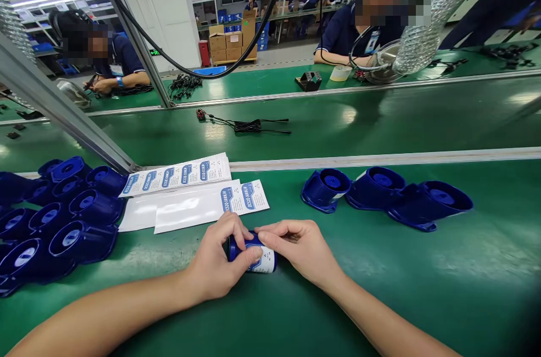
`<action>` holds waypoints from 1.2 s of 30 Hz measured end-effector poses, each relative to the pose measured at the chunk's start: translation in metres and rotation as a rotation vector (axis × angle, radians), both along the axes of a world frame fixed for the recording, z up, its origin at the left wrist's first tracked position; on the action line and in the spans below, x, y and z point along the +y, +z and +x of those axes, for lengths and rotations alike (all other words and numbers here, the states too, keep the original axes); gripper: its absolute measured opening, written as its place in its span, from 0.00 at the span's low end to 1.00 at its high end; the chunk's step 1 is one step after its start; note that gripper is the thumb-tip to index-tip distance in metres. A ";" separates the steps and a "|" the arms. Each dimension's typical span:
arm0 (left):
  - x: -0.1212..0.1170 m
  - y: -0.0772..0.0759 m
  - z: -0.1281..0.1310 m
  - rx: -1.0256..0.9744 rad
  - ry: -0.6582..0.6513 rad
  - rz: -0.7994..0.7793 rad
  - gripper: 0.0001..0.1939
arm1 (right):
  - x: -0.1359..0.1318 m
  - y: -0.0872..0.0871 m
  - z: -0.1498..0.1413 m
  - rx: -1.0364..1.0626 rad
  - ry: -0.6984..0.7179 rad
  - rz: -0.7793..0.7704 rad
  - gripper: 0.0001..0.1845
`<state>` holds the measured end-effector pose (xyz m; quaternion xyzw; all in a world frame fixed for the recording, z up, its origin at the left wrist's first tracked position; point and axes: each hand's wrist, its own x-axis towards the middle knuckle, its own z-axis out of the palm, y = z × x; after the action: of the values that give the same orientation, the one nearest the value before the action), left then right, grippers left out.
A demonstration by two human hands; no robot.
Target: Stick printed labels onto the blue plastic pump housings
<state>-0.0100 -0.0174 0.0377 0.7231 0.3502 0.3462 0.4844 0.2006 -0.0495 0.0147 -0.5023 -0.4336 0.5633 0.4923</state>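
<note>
A small blue plastic housing [274,268] with a white-and-blue printed label [266,259] on its side lies on the green bench in front of me. My left hand [226,255] is closed round its left side, the thumb pressing on the label. At the housing's upper right edge, my right hand [296,241] has thumb and forefinger pinched together; its other fingers are curled. Whether a label edge is between those fingertips is hidden. Just beyond my hands are label sheets [190,210], one partly peeled down to bare backing.
Many blue housings [70,205] crowd the left side. Three more housings [382,185] stand in a row at right. A metal rail [380,159] borders a green belt carrying a coiled black cable [247,126]. Co-workers sit beyond, near a foil duct [426,25].
</note>
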 end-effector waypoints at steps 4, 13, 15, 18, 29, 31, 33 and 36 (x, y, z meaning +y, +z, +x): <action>0.007 0.009 0.005 0.108 0.058 -0.121 0.16 | -0.001 0.005 0.003 -0.042 0.064 0.060 0.18; 0.015 0.011 0.011 0.049 0.150 -0.094 0.11 | -0.013 -0.005 -0.017 -0.534 0.027 0.508 0.26; 0.013 0.010 0.010 0.041 0.150 -0.109 0.11 | -0.012 -0.005 -0.020 -0.476 0.027 0.467 0.26; 0.010 0.008 0.007 0.025 0.137 -0.125 0.11 | -0.010 -0.004 -0.023 -0.325 0.025 0.335 0.27; -0.001 -0.006 0.002 -0.084 0.053 -0.081 0.12 | -0.009 0.001 -0.023 0.134 0.064 -0.026 0.27; -0.001 -0.006 0.002 -0.100 0.048 -0.070 0.12 | -0.009 0.002 -0.022 0.185 0.062 -0.074 0.27; 0.000 -0.007 0.002 -0.114 0.049 -0.068 0.12 | -0.007 0.003 -0.022 0.182 0.039 -0.086 0.26; 0.000 -0.009 0.001 -0.126 0.051 -0.056 0.13 | -0.004 0.005 -0.022 0.139 0.010 -0.082 0.25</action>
<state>-0.0086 -0.0178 0.0284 0.6769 0.3471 0.3931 0.5165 0.1783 -0.0537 0.0198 -0.4794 -0.3775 0.6166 0.4974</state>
